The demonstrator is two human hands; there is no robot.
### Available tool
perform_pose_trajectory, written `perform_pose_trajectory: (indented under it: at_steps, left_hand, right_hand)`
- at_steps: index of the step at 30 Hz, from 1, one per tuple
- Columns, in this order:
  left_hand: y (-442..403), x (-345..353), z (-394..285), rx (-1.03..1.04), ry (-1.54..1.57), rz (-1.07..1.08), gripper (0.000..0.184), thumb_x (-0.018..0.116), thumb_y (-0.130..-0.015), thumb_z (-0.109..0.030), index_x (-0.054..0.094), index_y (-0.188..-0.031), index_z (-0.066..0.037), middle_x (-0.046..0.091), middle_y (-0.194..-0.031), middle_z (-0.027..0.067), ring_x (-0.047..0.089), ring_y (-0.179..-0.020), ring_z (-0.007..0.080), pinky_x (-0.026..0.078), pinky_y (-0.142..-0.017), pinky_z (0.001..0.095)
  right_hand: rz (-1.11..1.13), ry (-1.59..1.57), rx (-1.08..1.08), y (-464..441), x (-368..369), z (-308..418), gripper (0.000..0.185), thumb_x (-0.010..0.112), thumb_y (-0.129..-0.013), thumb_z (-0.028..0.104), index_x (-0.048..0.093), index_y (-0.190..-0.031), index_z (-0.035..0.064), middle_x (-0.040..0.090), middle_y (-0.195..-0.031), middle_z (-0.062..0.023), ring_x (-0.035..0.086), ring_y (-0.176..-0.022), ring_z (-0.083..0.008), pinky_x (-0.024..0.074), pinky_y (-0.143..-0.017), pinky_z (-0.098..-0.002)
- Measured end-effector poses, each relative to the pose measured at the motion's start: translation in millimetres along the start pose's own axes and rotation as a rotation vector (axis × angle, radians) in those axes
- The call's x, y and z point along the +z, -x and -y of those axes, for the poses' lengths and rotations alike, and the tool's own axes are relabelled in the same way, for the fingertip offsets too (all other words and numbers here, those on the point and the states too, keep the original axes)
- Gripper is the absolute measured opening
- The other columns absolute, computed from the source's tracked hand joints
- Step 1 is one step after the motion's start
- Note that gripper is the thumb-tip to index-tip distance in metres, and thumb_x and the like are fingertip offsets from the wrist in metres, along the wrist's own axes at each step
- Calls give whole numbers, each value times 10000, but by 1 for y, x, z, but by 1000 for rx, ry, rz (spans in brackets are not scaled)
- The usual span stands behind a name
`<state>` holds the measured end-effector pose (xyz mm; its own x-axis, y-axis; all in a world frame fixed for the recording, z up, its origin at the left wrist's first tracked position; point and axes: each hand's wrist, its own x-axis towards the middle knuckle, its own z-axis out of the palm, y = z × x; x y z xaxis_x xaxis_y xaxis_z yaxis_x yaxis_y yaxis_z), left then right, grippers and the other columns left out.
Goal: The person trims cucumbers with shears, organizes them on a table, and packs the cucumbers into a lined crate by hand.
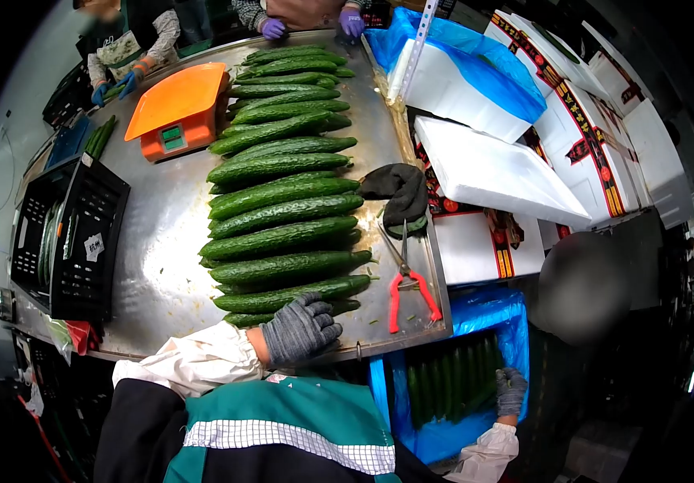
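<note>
Long green cucumbers (285,199) lie stacked in a row across the metal table (154,274). My left hand (299,328), in a grey knit glove, is at the near end of this row, over the nearest cucumber. Its fingers are curled; what lies inside them is hidden. My right hand (512,393), also grey-gloved, is low at the right inside a box lined with blue plastic (516,310). Its fingers lie stretched along the right side of several packed cucumbers (452,378). Red-handled scissors (405,282) lie open on the table, beside a dark cloth (399,193).
An orange scale (176,113) stands at the back left, a black crate (85,237) at the left edge. White foam boxes (584,129) and a foam lid (496,169) are stacked at the right. Across the table, one person has purple gloves (353,22), another blue gloves (128,83).
</note>
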<state>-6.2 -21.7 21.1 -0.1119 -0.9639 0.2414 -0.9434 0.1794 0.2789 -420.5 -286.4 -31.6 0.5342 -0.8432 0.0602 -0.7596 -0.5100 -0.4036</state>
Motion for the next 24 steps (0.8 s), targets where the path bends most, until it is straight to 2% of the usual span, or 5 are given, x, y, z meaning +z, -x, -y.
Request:
perform_pose_trajectory:
  at_steps: [10, 12, 17, 21, 24]
  left_hand:
    - [-26, 21, -15, 153, 32, 1, 213, 559, -685, -289, 545, -722, -80, 529, -676, 74, 535, -767, 259, 391, -830, 436]
    - [-29, 20, -16, 211, 50, -3, 220, 559, -701, -290, 553, -733, -72, 537, -671, 76, 535, -767, 256, 380, -847, 456]
    - [-32, 22, -16, 232, 53, -59, 211, 590, -678, -274, 527, -699, -74, 488, -619, 53, 521, -694, 237, 419, -826, 425]
    - [-30, 18, -13, 255, 46, -29, 206, 589, -682, -268, 498, -662, -84, 465, -617, 57, 500, -662, 239, 421, -793, 410]
    - [-29, 19, -12, 224, 78, -79, 184, 608, -685, -246, 531, -699, -80, 510, -666, 65, 533, -731, 251, 422, -785, 396]
  right_hand:
    - [-285, -181, 177, 58, -44, -59, 148, 602, -775, 154, 582, -749, 10, 553, -693, -63, 531, -652, -170, 427, -621, -297]
    - [-407, -645, 251, 69, -47, -77, 82, 573, -807, 99, 587, -848, 29, 563, -748, -53, 523, -706, -147, 436, -654, -276]
    - [-617, -1019, 300, 87, -76, -73, 118, 592, -811, 122, 568, -869, 21, 572, -821, -100, 539, -788, -193, 455, -730, -313]
    - [-737, -1078, 343, 85, -101, -11, 120, 567, -831, 110, 552, -894, 9, 571, -841, -111, 540, -817, -200, 458, -735, -323]
    - [-660, -853, 292, 77, -128, 7, 120, 560, -837, 118, 555, -844, -1, 573, -833, -117, 546, -819, -200, 457, -744, -319]
